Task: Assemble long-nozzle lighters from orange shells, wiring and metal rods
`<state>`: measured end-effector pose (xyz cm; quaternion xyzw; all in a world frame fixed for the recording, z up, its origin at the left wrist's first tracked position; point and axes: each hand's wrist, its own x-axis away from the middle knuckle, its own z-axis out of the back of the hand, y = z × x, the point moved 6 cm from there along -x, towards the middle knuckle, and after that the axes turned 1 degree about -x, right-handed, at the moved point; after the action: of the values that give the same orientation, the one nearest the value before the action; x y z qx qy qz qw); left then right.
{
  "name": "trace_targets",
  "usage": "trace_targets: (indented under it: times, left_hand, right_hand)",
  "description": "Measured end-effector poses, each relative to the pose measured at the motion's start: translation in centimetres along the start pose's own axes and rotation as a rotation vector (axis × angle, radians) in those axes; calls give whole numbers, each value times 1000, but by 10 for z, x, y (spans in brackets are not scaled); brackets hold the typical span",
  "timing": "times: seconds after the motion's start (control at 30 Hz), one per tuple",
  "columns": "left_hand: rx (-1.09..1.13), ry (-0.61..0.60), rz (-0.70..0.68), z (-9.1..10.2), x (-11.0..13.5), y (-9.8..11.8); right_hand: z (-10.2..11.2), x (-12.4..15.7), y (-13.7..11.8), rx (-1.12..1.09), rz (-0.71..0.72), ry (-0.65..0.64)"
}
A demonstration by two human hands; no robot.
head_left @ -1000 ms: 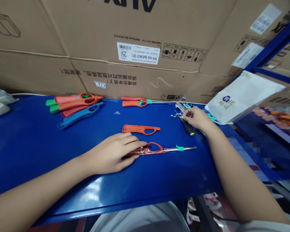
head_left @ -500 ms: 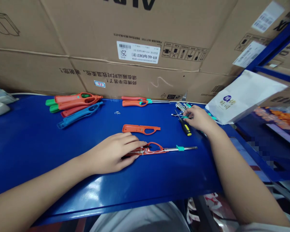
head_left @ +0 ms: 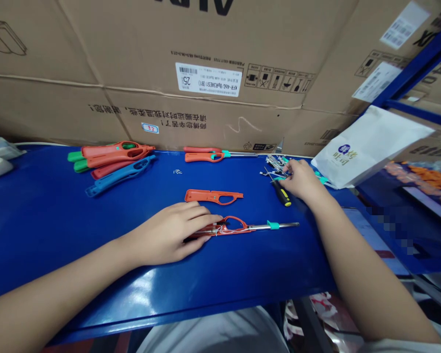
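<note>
My left hand (head_left: 174,233) lies over the handle of an opened orange gas lighter (head_left: 238,229), its fingers curled on it. White wires show inside the lighter's trigger area, and its metal tube with a turquoise collar points right. Beyond it rests a loose orange handle shell (head_left: 206,196). My right hand (head_left: 300,180) reaches into a pile of small metal and wired parts (head_left: 275,165), fingertips bent together; what is between them is hidden. Just below those fingers lies a black and yellow screwdriver (head_left: 281,194).
At the back left lie several red, green and blue shells (head_left: 119,157). Two orange lighters (head_left: 206,156) sit by the cardboard box (head_left: 132,59) behind the table (head_left: 95,274). Small white pins (head_left: 177,171) lie mid-table. A white paper bag (head_left: 367,147) leans at right.
My right hand has shifted slightly left within the parts pile, its fingers drawing closer together. The left hand stays on the lighter. The whole view has moved slightly.
</note>
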<state>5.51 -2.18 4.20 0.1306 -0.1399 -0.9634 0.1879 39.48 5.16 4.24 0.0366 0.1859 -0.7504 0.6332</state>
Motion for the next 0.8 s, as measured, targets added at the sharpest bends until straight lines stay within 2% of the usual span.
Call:
trace_targets:
  times: [0.2, 0.6, 0.8]
  left_hand:
    - [2, -8, 9, -1, 0, -2]
    - [0, -6, -5, -1, 0, 0]
    - [-18, -10, 6, 0, 1, -1]
  right_hand:
    - [9, -1, -6, -8, -3, -4]
    - [6, 3, -12, -49, 26, -118]
    - [15, -1, -12, -182, -5, -45]
